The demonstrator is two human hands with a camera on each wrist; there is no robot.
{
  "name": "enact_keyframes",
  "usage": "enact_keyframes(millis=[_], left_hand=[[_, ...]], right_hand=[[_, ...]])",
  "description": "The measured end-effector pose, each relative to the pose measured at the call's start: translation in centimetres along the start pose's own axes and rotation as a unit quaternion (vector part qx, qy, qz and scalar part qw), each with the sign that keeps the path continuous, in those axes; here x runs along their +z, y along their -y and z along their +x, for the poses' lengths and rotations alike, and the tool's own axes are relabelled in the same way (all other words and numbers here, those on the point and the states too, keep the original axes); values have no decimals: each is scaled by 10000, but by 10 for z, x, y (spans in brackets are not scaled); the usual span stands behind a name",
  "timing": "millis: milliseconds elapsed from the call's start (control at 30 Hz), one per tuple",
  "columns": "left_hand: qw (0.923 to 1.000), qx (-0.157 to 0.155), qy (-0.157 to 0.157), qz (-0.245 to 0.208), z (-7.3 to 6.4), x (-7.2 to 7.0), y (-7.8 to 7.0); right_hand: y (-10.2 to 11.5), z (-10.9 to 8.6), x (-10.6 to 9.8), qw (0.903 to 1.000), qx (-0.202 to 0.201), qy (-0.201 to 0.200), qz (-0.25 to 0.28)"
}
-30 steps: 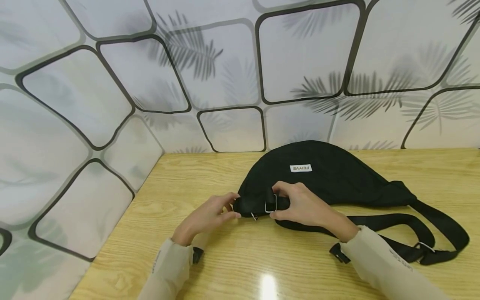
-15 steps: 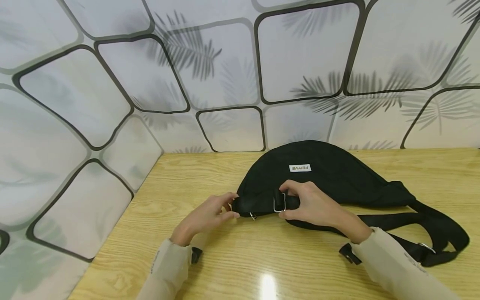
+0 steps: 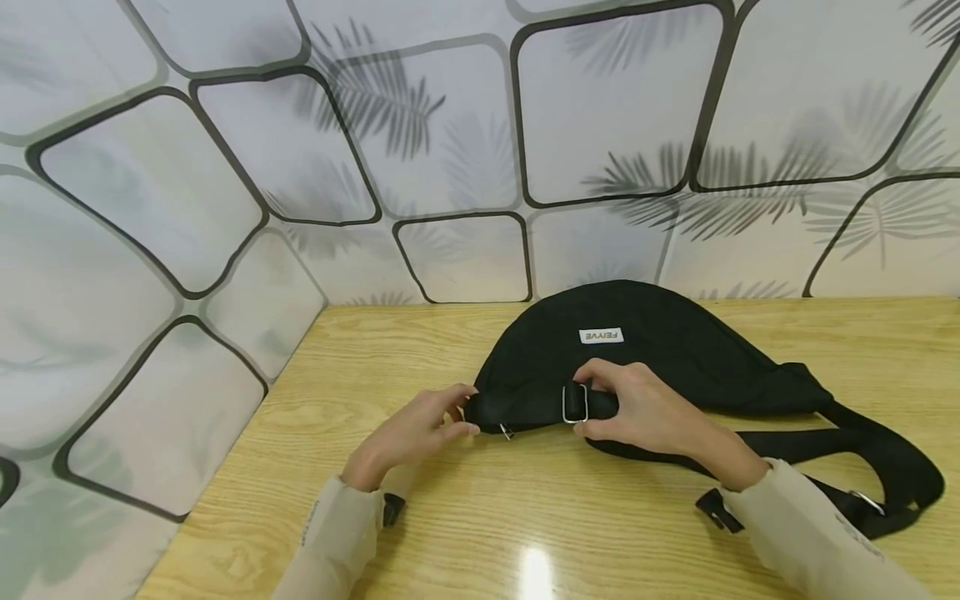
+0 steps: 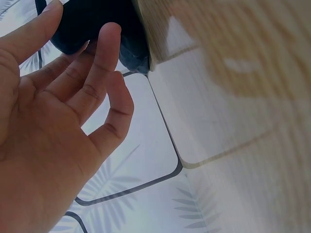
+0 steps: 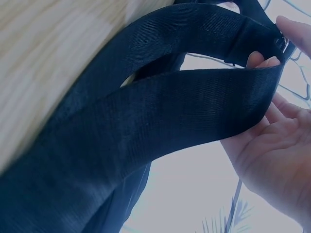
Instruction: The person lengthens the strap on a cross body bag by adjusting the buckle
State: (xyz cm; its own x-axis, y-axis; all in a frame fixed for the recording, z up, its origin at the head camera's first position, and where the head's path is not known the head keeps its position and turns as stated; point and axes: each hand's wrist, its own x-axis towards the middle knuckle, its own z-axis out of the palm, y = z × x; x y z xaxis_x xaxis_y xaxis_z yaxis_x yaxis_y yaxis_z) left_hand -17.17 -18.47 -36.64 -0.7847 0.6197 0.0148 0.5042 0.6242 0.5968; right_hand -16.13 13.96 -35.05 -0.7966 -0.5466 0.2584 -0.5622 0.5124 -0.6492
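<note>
A black waist bag (image 3: 667, 333) with a white label (image 3: 602, 335) lies on the table in the head view. My left hand (image 3: 416, 425) pinches its left end, where the black strap (image 3: 525, 408) joins. In the left wrist view, the hand (image 4: 63, 107) has its fingertips against the dark fabric (image 4: 97, 19), partly out of frame. My right hand (image 3: 645, 412) pinches the strap at a metal slider buckle (image 3: 566, 404). The right wrist view shows the strap (image 5: 146, 111) looping past the fingers of the right hand (image 5: 272, 155). A zipper pull (image 3: 507, 432) hangs below the strap.
The strap's slack loops over the wooden table (image 3: 480, 517) at the right, bearing another metal ring (image 3: 868, 502). Patterned fabric walls (image 3: 457, 150) stand behind and at the left. Small black devices (image 3: 718, 510) sit at both sleeve cuffs.
My right hand has moved to the right along the strap, taking the slider buckle with it. The slack loop at the right has shifted. The left hand stays in place.
</note>
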Motion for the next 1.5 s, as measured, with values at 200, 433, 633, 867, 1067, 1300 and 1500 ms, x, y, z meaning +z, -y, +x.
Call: enact_keyframes(millis=[200,433,633,867,1067,1300,1500], left_hand=[[10000,-60,40,10,2,0,-2],[10000,-36,-11,34,2,0,0],[9999,-64,-31,72,0,-1,1],[9996,-184,-89,195,-1,-4,-7],[9977,189,-241,612,7,-3,-29],[9925,552,-222,1070,35,6,-54],[9908,621,-50,1201,53,18,-66]], right_hand=[[-4,-5,-4,10000,-51,-30,-10],[-10,-13,-11,9999,-6,-43,110],[-12,-15,-11,9999,-46,8,149],[-11,-13,-8,9998,-56,-3,166],[-10,-11,-8,9998,-72,-14,168],[-9,-7,-7,9998,-38,-52,195],[-7,-7,-9,9997,-96,-81,216]])
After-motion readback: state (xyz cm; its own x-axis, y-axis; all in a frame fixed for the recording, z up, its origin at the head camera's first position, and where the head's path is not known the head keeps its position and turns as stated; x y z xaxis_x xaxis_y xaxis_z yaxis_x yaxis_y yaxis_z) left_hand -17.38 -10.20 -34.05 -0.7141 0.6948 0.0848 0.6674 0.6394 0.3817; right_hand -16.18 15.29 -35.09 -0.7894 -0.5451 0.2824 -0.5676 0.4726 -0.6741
